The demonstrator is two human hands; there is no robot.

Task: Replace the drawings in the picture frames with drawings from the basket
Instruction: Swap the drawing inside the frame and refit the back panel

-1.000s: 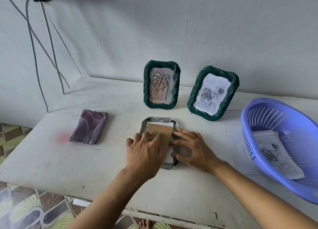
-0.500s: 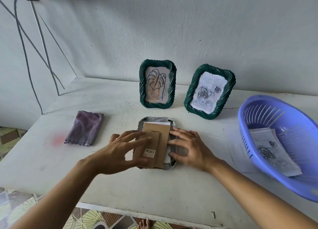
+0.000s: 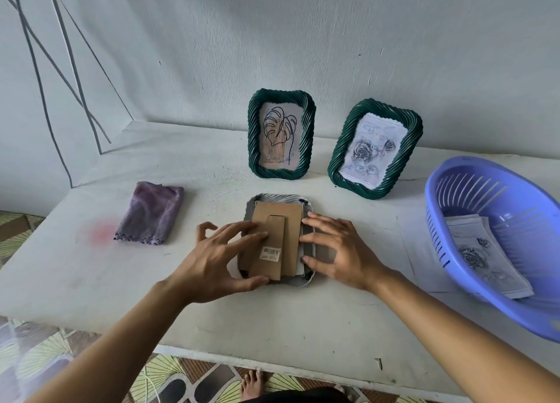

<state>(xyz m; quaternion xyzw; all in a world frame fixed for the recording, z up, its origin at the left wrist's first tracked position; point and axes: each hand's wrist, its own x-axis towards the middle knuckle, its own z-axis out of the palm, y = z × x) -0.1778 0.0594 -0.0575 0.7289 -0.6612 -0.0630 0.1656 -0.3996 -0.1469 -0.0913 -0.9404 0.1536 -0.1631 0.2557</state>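
Cardboard backing lies on the face-down frame, mid-table. Left hand is spread, flat on its left edge; right hand is splayed along the frame's right side. An uneven push may skew the backing, crease the sheet beneath, or knock the upright green frames behind.

Face-down frame: left hand on cardboard backing, right hand on edge.

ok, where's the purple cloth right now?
Head view: the purple cloth lies folded on the white table, left of the face-down frame and the left hand, touching neither.
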